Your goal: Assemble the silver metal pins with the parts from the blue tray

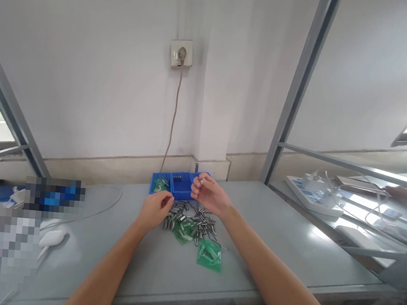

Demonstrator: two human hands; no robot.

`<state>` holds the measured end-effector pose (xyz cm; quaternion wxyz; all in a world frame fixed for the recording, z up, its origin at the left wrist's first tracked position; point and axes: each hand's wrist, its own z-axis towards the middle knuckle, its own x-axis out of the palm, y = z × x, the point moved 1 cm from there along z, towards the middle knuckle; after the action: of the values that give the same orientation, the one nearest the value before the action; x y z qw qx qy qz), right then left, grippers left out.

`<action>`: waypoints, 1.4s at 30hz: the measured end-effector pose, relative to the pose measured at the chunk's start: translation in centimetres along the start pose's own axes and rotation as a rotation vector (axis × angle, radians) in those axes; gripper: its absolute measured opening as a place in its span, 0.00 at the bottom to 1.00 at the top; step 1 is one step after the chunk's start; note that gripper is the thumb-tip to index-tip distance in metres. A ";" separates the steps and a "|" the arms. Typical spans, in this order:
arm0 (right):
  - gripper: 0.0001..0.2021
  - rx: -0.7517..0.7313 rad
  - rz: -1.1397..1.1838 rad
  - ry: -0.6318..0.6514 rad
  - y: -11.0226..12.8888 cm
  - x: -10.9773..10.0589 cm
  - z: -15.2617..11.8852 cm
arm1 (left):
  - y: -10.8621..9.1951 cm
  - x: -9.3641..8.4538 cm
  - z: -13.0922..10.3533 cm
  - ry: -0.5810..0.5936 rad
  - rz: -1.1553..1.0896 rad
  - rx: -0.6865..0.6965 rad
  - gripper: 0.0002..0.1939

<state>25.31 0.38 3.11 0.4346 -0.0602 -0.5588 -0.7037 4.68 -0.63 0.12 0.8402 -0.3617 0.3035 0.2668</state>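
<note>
My left hand (pixel 154 210) is closed, thumb and fingers pressed together, at the left edge of a pile of small metal cylinders and pins (pixel 204 224). What it pinches, if anything, is hidden. My right hand (pixel 211 195) is raised over the right end of a blue divided tray (pixel 182 188), its fingers curled in. A small pale spot shows at its thumb tip; I cannot tell whether it is a part or the nail. Green plastic pieces lie in the tray's left section, dark cylinders in the middle one. Nearer me lies a green plastic bag (pixel 210 255) with small parts inside.
A white plug-like device (pixel 53 238) with a cable lies on the left of the grey table (pixel 163 282). Metal frame posts (pixel 302 85) rise at both sides. A cord hangs from the wall socket (pixel 181 54). At far right, another person's hand (pixel 406 195) shows.
</note>
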 end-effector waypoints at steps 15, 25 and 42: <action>0.11 0.013 0.000 -0.379 1.4 -3.8 1.3 | 0.0 0.2 0.1 0.069 0.027 0.007 0.12; 0.12 0.113 -0.675 -0.726 1.2 -5.3 1.2 | -0.1 0.1 0.0 0.069 0.046 -0.019 0.11; 0.10 0.206 -1.912 -0.135 -2.5 -2.0 0.0 | -0.2 0.5 0.0 0.058 -0.018 -0.018 0.12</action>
<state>24.88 1.47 0.12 -0.3525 0.4186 -0.4544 -0.7029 5.12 -0.65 -0.13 0.8300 -0.3797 0.3221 0.2515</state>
